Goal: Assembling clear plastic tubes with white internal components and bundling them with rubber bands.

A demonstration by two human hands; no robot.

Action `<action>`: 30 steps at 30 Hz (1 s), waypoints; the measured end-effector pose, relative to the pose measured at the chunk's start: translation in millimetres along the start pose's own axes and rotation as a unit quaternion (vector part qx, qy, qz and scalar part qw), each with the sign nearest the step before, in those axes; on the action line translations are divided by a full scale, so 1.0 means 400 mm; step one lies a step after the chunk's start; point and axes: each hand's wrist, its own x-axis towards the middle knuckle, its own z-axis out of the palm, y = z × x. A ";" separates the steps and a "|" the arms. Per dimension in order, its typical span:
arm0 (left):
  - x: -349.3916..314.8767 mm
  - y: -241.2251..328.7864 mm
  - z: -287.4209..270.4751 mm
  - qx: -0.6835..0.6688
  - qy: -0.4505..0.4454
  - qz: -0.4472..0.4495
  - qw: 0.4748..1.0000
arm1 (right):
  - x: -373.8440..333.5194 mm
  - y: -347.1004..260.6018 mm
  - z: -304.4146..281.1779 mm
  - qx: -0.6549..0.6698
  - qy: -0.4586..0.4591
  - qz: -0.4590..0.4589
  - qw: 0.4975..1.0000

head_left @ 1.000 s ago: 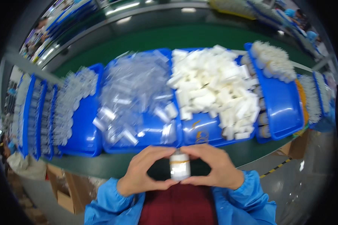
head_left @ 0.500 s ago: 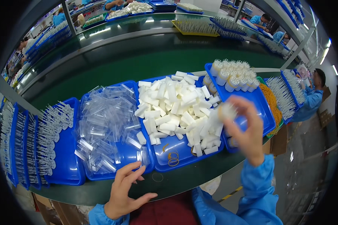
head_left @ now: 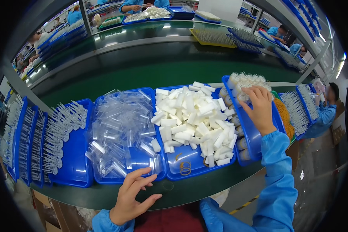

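Note:
My left hand (head_left: 134,196) hovers over the table's front edge with thumb and fingers apart, holding nothing. Closest to it is a blue tray (head_left: 109,178) heaped with clear plastic sleeves (head_left: 121,120). Farther right, my right hand (head_left: 261,108) reaches over a tilted blue tray (head_left: 248,127), its bent fingers and thumb around a whitish bundle (head_left: 241,96) at the near side of several similar bundles (head_left: 251,79). The fingers partly hide that bundle. Between my hands, another blue tray (head_left: 174,173) carries a pile of white foam blocks (head_left: 193,112) and a few yellow rubber bands (head_left: 185,169).
At the left stand blue trays (head_left: 71,172) with rows of white-stemmed pieces (head_left: 58,135). Yellow rubber bands (head_left: 284,116) fill a green tray at the right. Behind runs a green conveyor belt (head_left: 143,79). A person in blue (head_left: 326,112) is at the far right; others work beyond.
My right hand has moved away and up with the whitish bundle, from above the foam blocks to the bundles in the tilted tray. My left hand keeps nearly the same pose. The view has shifted slightly.

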 end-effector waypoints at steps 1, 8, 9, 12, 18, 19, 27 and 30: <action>0.000 -0.003 0.002 -0.005 0.002 0.001 1.000 | 0.003 0.002 0.000 -0.019 0.007 -0.003 1.000; 0.004 -0.007 0.005 0.006 -0.006 -0.004 1.000 | -0.002 -0.080 -0.042 -0.034 0.005 0.019 0.999; 0.000 -0.016 0.005 0.005 -0.002 -0.015 1.000 | -0.001 -0.117 -0.068 0.013 -0.006 0.011 1.000; -0.004 -0.032 0.006 -0.002 0.010 -0.037 0.999 | -0.032 -0.239 -0.115 0.132 -0.063 -0.016 0.989; -0.002 -0.031 -0.016 0.005 0.044 -0.027 0.999 | -0.072 -0.410 -0.025 0.095 -0.124 -0.059 0.986; -0.007 -0.032 -0.023 0.002 0.046 -0.027 0.999 | -0.075 -0.430 -0.005 0.078 -0.138 -0.053 0.986; -0.052 -0.071 -0.205 0.148 0.243 -0.044 0.958 | -0.118 -0.471 -0.018 0.159 -0.111 -0.041 0.980; -0.080 -0.123 -0.299 0.254 0.289 -0.086 0.919 | -0.123 -0.482 -0.005 0.130 -0.160 -0.075 0.976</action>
